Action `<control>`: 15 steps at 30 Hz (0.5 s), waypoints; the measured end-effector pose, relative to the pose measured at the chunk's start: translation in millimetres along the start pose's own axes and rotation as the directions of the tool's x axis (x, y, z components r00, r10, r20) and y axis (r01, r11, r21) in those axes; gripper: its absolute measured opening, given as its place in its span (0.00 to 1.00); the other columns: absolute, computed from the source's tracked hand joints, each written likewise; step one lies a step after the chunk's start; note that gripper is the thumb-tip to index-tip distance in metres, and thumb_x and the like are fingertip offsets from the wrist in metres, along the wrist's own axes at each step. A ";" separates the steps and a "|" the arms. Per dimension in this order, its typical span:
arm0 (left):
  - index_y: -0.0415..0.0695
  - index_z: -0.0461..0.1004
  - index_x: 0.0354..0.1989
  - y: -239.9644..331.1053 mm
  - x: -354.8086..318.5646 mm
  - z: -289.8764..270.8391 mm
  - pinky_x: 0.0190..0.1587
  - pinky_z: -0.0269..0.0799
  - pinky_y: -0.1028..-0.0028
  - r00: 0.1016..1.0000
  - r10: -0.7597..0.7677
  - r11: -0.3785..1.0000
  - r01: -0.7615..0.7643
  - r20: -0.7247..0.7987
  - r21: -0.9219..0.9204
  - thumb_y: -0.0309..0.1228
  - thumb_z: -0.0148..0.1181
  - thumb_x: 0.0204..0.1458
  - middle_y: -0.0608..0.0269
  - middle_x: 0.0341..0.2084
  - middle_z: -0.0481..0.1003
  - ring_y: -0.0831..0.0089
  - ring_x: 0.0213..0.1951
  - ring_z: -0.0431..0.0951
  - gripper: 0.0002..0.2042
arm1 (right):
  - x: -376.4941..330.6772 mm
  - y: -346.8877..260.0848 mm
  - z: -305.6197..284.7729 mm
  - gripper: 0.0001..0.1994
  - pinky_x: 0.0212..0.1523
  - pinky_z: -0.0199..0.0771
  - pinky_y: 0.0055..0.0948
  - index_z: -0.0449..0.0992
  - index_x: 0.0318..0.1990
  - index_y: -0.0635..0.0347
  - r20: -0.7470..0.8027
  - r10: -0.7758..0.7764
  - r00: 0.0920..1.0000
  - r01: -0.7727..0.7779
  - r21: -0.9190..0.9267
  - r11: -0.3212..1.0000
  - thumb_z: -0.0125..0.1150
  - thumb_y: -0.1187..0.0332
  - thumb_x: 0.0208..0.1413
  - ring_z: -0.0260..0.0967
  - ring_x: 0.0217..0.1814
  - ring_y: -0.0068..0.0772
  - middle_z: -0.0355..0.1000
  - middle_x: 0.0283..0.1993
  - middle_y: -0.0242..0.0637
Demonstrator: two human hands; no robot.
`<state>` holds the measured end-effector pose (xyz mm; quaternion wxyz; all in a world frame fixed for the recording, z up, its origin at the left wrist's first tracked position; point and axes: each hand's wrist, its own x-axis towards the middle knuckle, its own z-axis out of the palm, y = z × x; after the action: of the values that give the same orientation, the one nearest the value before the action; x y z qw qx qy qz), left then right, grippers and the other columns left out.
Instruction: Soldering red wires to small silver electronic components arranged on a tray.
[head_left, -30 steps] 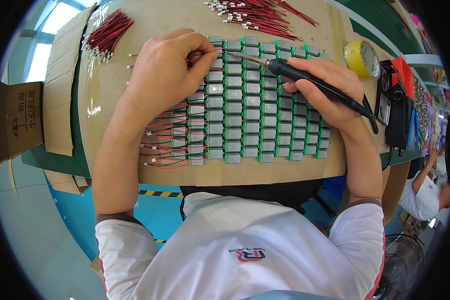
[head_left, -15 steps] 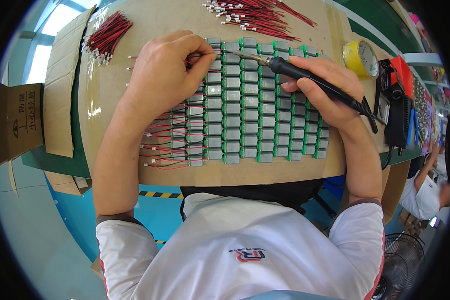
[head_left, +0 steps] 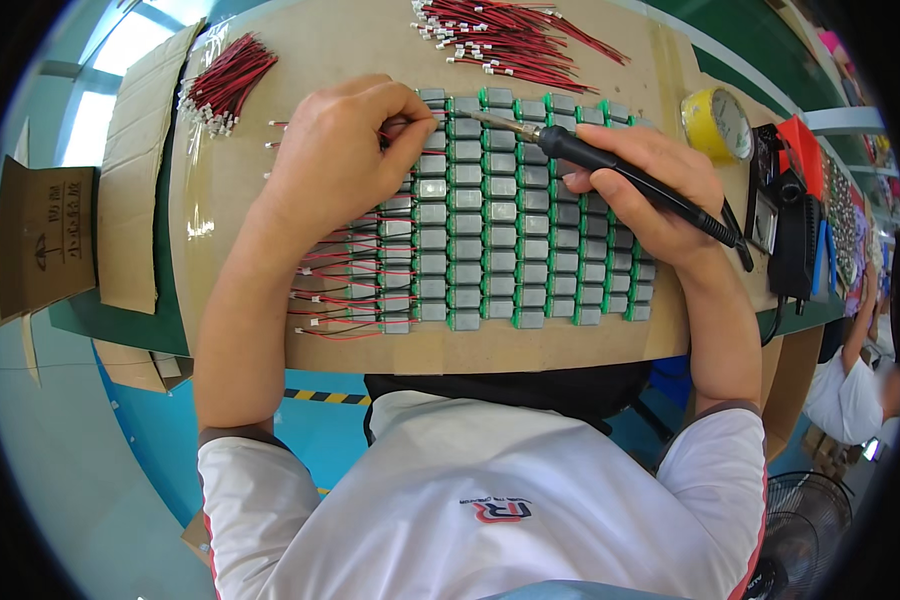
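Observation:
Staggered rows of small grey blocks with green edges (head_left: 500,211) cover the middle of the cardboard-topped table. My left hand (head_left: 340,150) is closed in a pinch over the far left rows, on a thin red and black wire lead, mostly hidden by the fingers. My right hand (head_left: 688,170) grips a soldering iron (head_left: 615,165) by its black handle. Its metal tip points left, close to my left fingertips at a far block; whether it touches is too small to tell. Nearer me, wire leads (head_left: 355,272) with white plugs lie across the left columns.
A bundle of red and black leads (head_left: 235,80) lies at the far left, a bigger pile (head_left: 515,42) at the far middle. On the right are a yellow tape roll (head_left: 716,125) and a black box-shaped device (head_left: 794,245). Another person (head_left: 846,398) sits beyond.
The whole view has shifted slightly. Both hands keep nearly the same pose over the far blocks, the iron's tip still beside my left fingertips.

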<state>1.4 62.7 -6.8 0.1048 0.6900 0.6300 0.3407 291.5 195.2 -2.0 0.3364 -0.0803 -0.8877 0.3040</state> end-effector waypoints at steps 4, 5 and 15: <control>0.38 0.84 0.38 0.3 -0.5 -1.1 0.31 0.71 0.76 1.000 -0.007 1.000 0.007 -0.001 -0.002 0.25 0.71 0.59 0.62 0.30 0.80 0.76 0.25 0.74 0.04 | 0.1 -1.9 -0.6 0.18 0.39 0.81 0.29 0.85 0.56 0.68 -0.019 0.013 1.000 -0.013 0.006 1.000 0.74 0.73 0.59 0.82 0.35 0.33 0.85 0.33 0.37; 0.38 0.84 0.38 1.0 0.2 -1.4 0.31 0.71 0.76 1.000 -0.006 1.000 0.006 -0.001 -0.001 0.25 0.71 0.59 0.62 0.30 0.80 0.76 0.25 0.74 0.04 | -0.1 -1.6 -0.9 0.18 0.40 0.81 0.29 0.85 0.56 0.69 -0.023 0.011 1.000 -0.011 0.009 1.000 0.74 0.73 0.60 0.82 0.35 0.33 0.85 0.33 0.37; 0.37 0.82 0.41 3.0 -1.4 -5.0 0.31 0.70 0.74 1.000 0.002 1.000 -0.002 0.023 0.021 0.24 0.71 0.58 0.63 0.28 0.79 0.76 0.25 0.73 0.06 | -0.1 -3.3 -3.7 0.17 0.44 0.80 0.29 0.81 0.59 0.73 0.032 0.056 0.998 -0.057 0.025 0.998 0.65 0.74 0.65 0.86 0.40 0.34 0.87 0.36 0.42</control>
<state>0.8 59.4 -1.8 0.1045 0.6955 0.6316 0.3264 294.2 194.4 2.1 0.3146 -0.0962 -0.8863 0.3260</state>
